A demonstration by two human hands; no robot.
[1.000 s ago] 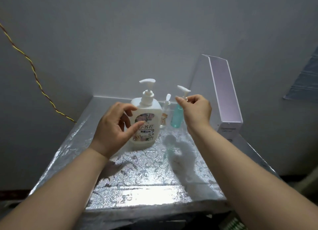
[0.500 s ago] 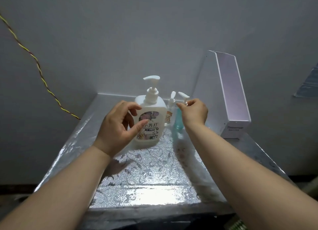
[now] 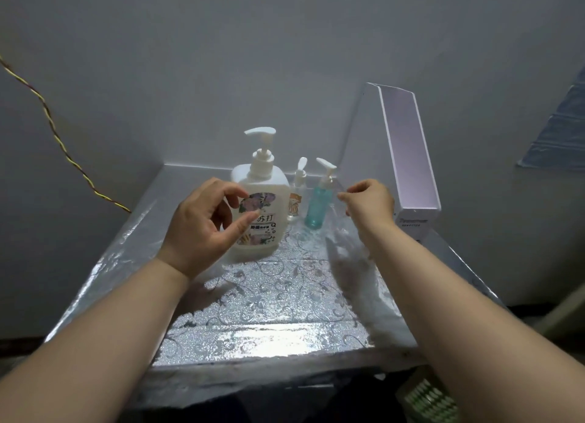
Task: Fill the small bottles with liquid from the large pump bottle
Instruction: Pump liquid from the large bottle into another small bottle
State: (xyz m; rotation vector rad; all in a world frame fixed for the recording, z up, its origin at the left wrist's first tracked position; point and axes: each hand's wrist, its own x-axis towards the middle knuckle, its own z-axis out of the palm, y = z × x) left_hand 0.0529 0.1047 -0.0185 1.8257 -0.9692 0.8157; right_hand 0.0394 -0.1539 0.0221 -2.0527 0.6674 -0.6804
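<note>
A large white pump bottle with a flowered label stands upright at the back of the silver-patterned table. Right of it stand two small pump bottles: a clear one and, nearer to me, a teal one. My left hand hovers in front of the large bottle's left side, with fingers and thumb loosely curled and holding nothing. My right hand hangs just right of the teal bottle, a small gap away, fingers loosely curled and empty.
A tall white box leans against the wall at the table's right edge, close behind my right hand. A twisted yellow cable runs down the left wall. The table sits in a corner, walls at the back and left.
My right hand held the teal bottle's pump top, set the bottle down beside the clear one, let go and drew away to the right. My left hand stayed by the large bottle.
</note>
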